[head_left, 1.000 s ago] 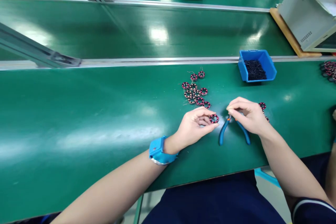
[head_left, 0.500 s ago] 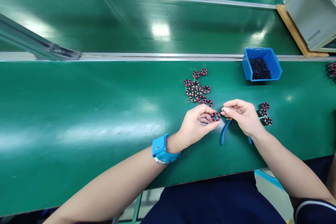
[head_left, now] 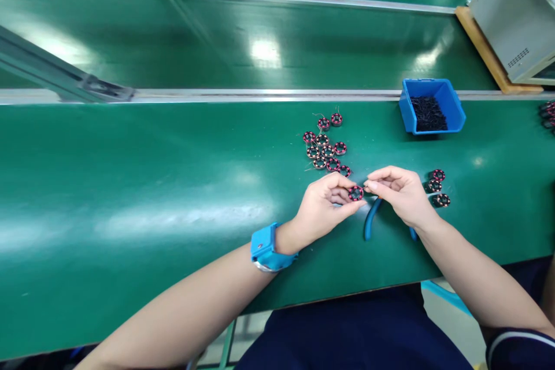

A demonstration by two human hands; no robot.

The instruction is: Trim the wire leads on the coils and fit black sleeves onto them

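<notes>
Between thumb and fingers, my left hand [head_left: 327, 202] holds a small ring-shaped wound coil [head_left: 356, 193], dark with pinkish-red windings. Just right of it, my right hand [head_left: 396, 191] pinches at the coil's edge, apparently on a thin wire lead [head_left: 365, 187]; the tips hide most of it. Blue-handled pliers [head_left: 371, 221] lie on the table under my right hand, their middle covered by it. Beyond my left hand rests a loose group of similar coils [head_left: 328, 151], some with thin wires sticking out. A few more coils [head_left: 435, 185] sit right of my right hand.
A blue bin [head_left: 455, 121] full of small dark pieces stands at the back right of the green table [head_left: 173, 173]. A metal rail [head_left: 260, 95] runs along the back. A grey machine [head_left: 511, 29] sits on a wooden board at upper right. More coils [head_left: 548, 114] lie at the right edge.
My right fingertips have moved slightly left, closer to the coil. My left hand keeps its hold on the coil with hardly any movement.
</notes>
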